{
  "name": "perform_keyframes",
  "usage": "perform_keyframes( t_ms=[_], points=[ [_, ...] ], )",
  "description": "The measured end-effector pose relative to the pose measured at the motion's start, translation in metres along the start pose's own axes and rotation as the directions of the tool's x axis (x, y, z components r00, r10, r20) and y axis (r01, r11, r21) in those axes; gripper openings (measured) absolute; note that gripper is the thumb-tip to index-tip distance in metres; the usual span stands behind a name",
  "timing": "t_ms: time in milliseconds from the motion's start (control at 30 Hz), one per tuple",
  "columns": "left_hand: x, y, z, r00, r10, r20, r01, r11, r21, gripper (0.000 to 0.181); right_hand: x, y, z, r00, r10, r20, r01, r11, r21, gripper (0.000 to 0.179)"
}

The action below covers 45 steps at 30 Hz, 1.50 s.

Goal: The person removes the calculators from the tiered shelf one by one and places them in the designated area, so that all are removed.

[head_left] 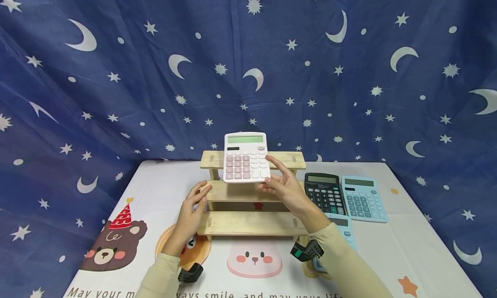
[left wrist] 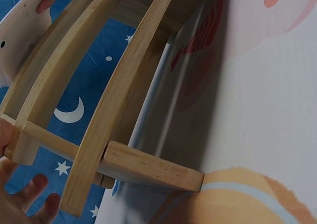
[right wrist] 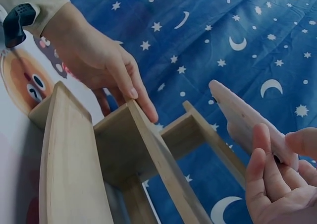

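My right hand (head_left: 286, 190) grips a pink-and-white calculator (head_left: 245, 158) by its lower right edge. The calculator faces me with its green screen at the top and overlaps the top shelf of a three-tier wooden stand (head_left: 248, 224). In the right wrist view the thumb and fingers of the right hand (right wrist: 285, 184) pinch the calculator (right wrist: 252, 120) edge-on, apart from the stand. My left hand (head_left: 190, 216) rests its fingertips on the left end of the middle shelf, its fingers spread. The right wrist view shows that left hand (right wrist: 106, 60) at the shelf's end.
To the right of the stand lie a black calculator (head_left: 324, 188) and a blue calculator (head_left: 364, 199). Another blue calculator (head_left: 343, 224) is partly hidden by my right forearm. A printed white cloth (head_left: 423, 250) covers the table, and a blue star-patterned curtain (head_left: 349, 82) hangs behind.
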<state>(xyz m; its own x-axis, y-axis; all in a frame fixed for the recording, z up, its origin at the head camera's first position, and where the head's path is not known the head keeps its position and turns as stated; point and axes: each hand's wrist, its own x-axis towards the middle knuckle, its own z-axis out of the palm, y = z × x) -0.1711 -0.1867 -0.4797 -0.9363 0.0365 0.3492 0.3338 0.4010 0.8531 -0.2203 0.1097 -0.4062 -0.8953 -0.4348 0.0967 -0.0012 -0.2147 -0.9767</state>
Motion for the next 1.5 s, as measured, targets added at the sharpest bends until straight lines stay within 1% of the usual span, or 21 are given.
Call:
perform_keyframes(
  t_ms=[233,467,767,933,1067,1267,1500],
  points=[
    [0.0,-0.002,0.0,1.0,0.009,-0.009,-0.009,1.0,0.006,0.038,-0.012,-0.005,-0.003,1.0,-0.01,0.023,0.01,1.0,-0.006,0.071],
    [-0.001,-0.001,0.0,1.0,-0.009,-0.003,0.009,1.0,0.006,0.039,-0.025,-0.008,-0.006,0.999,-0.02,0.038,0.021,1.0,-0.021,0.074],
    [-0.003,-0.003,0.0,1.0,0.01,-0.023,-0.01,1.0,-0.005,0.038,-0.039,-0.005,-0.013,0.996,-0.067,0.065,0.07,0.997,-0.045,0.073],
    [-0.003,-0.003,0.0,1.0,0.014,-0.015,-0.014,1.0,-0.007,0.038,-0.048,-0.002,-0.017,0.995,-0.074,0.071,0.079,0.994,-0.07,0.072],
    [-0.003,-0.004,0.0,1.0,0.013,-0.005,-0.013,1.0,-0.008,0.039,-0.055,-0.002,-0.02,0.994,-0.076,0.075,0.081,0.995,-0.057,0.073],
    [-0.002,-0.001,0.0,1.0,0.012,-0.004,-0.012,1.0,-0.006,0.039,-0.067,-0.005,-0.025,0.996,-0.066,0.054,0.069,0.995,-0.067,0.074],
    [-0.002,-0.002,0.001,1.0,0.012,-0.007,-0.012,1.0,-0.006,0.038,-0.081,-0.005,-0.036,0.994,-0.085,0.067,0.091,0.992,-0.091,0.074]
  ],
)
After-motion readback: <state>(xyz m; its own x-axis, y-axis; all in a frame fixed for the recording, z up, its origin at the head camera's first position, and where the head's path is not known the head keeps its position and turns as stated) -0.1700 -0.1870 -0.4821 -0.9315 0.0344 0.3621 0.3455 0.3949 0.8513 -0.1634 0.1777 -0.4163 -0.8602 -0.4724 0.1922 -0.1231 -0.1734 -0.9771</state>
